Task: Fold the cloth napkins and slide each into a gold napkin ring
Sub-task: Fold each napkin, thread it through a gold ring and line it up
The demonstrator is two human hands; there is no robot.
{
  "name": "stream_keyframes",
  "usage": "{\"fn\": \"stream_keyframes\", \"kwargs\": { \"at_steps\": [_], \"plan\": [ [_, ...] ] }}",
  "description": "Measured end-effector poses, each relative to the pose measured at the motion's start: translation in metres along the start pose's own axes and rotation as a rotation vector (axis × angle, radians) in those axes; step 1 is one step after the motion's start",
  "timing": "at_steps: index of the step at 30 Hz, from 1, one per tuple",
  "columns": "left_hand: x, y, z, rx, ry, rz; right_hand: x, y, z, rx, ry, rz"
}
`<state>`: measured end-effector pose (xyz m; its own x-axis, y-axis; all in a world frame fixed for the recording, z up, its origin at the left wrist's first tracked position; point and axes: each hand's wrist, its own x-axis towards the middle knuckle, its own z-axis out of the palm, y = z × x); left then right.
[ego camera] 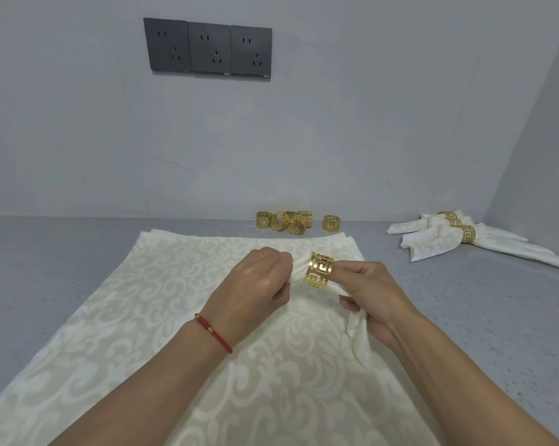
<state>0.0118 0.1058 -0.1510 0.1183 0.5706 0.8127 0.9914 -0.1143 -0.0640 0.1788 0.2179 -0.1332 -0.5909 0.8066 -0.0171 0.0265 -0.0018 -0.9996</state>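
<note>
Here, folded napkin (pixel 299 274) held above flat napkin stack (pixel 162 317) on counter (pixel 46 252). Left hand (pixel 258 281) fingers pinch napkin end poking through gold ring (pixel 319 274). Right hand (pixel 371 294) fingers curl round ring and napkin tail. Spare rings (pixel 286 221) near wall; finished napkins (pixel 458 235) far right.

You see a grey speckled counter (pixel 62 268) meeting a pale grey wall (pixel 368 107); at 11 o'clock, three dark sockets (pixel 209 48) sit side by side.
</note>
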Motion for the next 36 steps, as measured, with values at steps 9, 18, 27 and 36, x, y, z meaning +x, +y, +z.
{"fn": "stream_keyframes", "kwargs": {
  "at_steps": [9,18,27,36],
  "plan": [
    [0.008,0.007,-0.008,-0.395,-0.355,-0.312,-0.005,0.003,0.011,-0.132,-0.047,-0.163],
    [0.003,-0.007,-0.023,-0.742,-0.393,-0.664,-0.008,-0.004,0.003,-0.086,-0.033,-0.141],
    [0.007,-0.007,-0.028,-0.571,-0.33,-0.542,-0.007,-0.003,0.001,-0.804,-0.083,-0.537],
    [0.012,-0.007,-0.04,-0.937,-0.394,-0.716,-0.009,-0.012,-0.004,-0.643,-0.017,-0.499]
  ]
}}
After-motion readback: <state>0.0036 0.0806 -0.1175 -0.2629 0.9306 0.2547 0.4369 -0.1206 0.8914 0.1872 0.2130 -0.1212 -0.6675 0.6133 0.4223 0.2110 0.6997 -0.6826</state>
